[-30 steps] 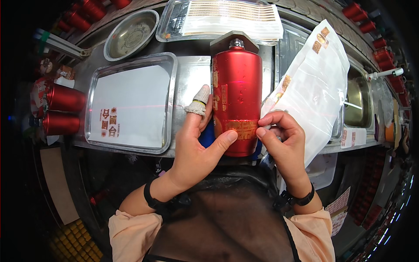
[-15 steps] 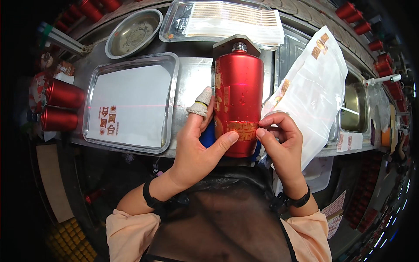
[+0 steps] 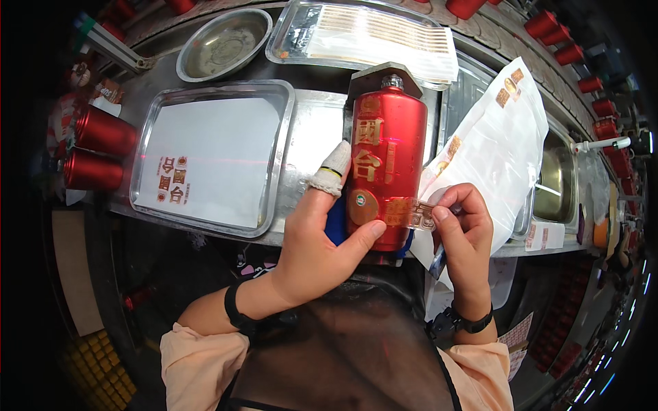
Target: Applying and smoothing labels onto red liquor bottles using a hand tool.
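Bottle (image 3: 404,144) is resting by the worktop's (image 3: 315,113) front edge, left hand (image 3: 317,248) clasping it, right hand (image 3: 464,233) pinching patterned strip (image 3: 420,215), bare metal (image 3: 308,154) stretching toward the tray (image 3: 219,91).

Two hands (image 3: 315,250), one red bottle (image 3: 391,164), one clear label (image 3: 422,218); on the tabletop (image 3: 319,123) toward its left edge, two more bottles (image 3: 105,133), one tray (image 3: 279,157), one metal bowl (image 3: 223,51).

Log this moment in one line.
left hand: on red bottle; right hand: pinching patterned strip; strip: juts past bottle's right edge; tray: left of bottle
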`<state>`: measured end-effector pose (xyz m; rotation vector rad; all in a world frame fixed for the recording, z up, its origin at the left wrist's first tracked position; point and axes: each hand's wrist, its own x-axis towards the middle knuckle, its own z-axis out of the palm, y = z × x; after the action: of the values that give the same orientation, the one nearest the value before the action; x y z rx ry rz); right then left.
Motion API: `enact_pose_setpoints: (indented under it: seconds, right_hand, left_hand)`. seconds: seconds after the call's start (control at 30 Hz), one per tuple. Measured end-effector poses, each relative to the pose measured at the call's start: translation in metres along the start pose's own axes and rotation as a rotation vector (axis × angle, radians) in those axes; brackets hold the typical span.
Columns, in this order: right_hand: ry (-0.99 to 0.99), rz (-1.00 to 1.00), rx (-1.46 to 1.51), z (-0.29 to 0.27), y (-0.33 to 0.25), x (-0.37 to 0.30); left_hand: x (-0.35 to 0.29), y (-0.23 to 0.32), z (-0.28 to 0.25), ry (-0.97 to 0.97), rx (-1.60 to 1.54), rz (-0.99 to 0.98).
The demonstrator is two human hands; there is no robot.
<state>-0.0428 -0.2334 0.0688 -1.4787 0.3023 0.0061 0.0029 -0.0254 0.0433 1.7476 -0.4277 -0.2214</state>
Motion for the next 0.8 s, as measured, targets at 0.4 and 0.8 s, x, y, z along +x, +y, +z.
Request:
enact_pose_setpoints:
  seconds: [0.4,0.8]
  right_hand:
    - [0.035,-0.151,-0.127,0.01,-0.003,-0.006]
    - [0.097,-0.032,0.015,0.002,0.013,-0.001]
  left_hand:
    - [0.015,-0.006,0.006,0.014,-0.316,-0.004]
    - [0.016,-0.011,0.018,0.098,-0.067,0.067]
